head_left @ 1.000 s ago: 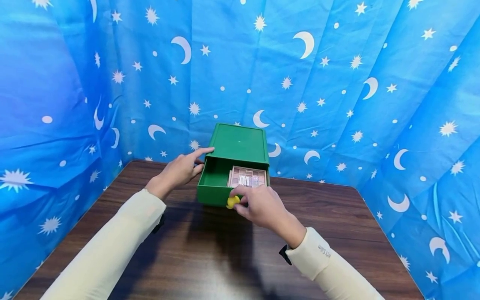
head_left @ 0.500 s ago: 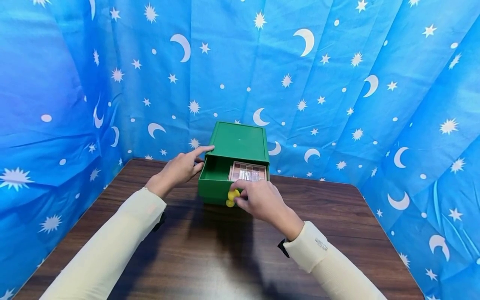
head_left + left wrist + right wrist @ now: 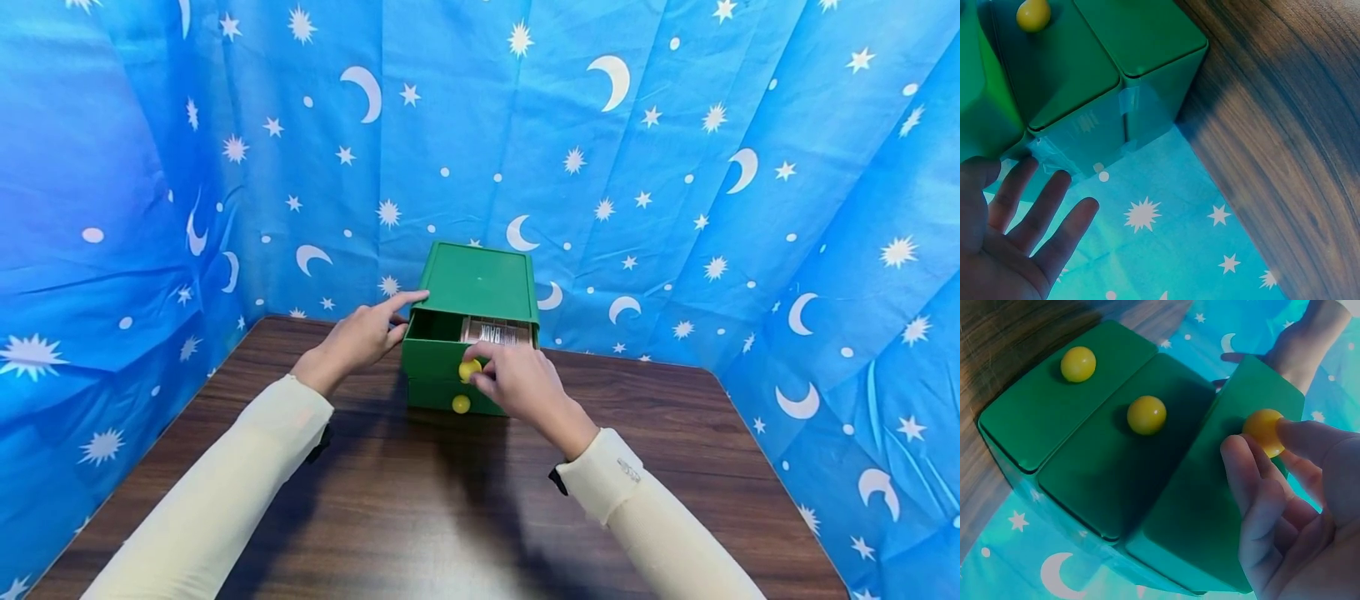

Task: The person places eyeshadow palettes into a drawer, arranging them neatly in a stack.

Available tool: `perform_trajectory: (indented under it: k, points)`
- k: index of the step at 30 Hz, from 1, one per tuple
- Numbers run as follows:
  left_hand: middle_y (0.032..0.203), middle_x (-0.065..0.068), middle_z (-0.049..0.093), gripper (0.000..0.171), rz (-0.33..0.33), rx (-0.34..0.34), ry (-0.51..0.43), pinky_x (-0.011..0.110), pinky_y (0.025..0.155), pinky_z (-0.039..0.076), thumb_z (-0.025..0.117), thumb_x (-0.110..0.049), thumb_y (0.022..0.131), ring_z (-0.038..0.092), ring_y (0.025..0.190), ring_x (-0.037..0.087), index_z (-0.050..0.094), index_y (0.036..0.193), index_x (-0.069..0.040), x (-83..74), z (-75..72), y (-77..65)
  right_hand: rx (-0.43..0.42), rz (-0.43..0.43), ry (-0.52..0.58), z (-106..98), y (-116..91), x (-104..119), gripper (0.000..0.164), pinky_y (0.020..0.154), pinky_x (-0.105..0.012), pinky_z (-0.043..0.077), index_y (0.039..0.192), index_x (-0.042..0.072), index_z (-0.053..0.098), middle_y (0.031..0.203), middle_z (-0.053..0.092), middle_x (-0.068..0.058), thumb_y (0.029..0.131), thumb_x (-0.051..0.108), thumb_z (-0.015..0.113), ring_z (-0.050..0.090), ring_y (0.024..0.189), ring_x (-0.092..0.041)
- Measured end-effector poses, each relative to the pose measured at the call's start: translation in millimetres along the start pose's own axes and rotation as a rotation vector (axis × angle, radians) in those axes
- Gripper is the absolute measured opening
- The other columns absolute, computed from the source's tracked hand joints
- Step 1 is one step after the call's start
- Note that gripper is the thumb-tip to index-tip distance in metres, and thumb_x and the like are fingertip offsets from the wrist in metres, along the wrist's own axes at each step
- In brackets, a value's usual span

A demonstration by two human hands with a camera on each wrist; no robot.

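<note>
A green drawer cabinet stands on the table, its top drawer partly pulled out. Inside that drawer, on the right, lies a pinkish makeup palette with the letters "BACK"; the cabinet's top hides part of it. My right hand pinches the top drawer's round yellow knob between thumb and fingers. At the cabinet's left side is my left hand, its index finger touching the top's front left corner. The left wrist view shows this hand's fingers spread and fairly straight.
Two lower drawers are closed, each with a yellow knob. Clear tape shows on the cabinet's side. Dark wood table lies in front. A blue cloth with moons and stars surrounds the back and sides.
The top drawer has slid inward, away from me, my right hand moving with its knob. Less of the palette shows, and a lower knob has come into view. My left hand stays in place.
</note>
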State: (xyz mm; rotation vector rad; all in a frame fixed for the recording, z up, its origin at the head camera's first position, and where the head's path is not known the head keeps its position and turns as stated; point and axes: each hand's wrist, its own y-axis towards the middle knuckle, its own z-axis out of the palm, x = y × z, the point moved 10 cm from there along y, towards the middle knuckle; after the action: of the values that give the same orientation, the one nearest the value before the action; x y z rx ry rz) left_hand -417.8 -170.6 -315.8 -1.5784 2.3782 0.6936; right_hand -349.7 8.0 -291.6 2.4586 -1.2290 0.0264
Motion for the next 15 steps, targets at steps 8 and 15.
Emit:
perform_trajectory:
  k: [8, 15]
  points:
    - [0.077, 0.008, 0.062, 0.060, -0.006, 0.000, 0.003, 0.027, 0.039, 0.031, 0.049, -0.022, 0.100, 0.036, 0.039, 0.016, 0.023, 0.149, -0.044, -1.3, 0.0, -0.6, -0.044, 0.086, 0.000, 3.1, 12.8, -16.0, 0.020, 0.039, -0.023, 0.038, 0.111, 0.027, 0.066, 0.090, 0.076, 0.001, 0.091, 0.030, 0.065, 0.057, 0.054, -0.008]
    - [0.087, 0.009, 0.068, 0.060, 0.001, 0.001, -0.009, 0.028, 0.041, 0.032, 0.051, -0.022, 0.099, 0.037, 0.040, 0.016, 0.024, 0.149, -0.044, -4.3, 1.0, -0.1, -0.063, 0.160, -0.007, 5.0, 20.9, -28.5, 0.021, 0.045, -0.022, 0.041, 0.113, 0.029, 0.065, 0.095, 0.075, 0.001, 0.092, 0.031, 0.064, 0.058, 0.060, -0.010]
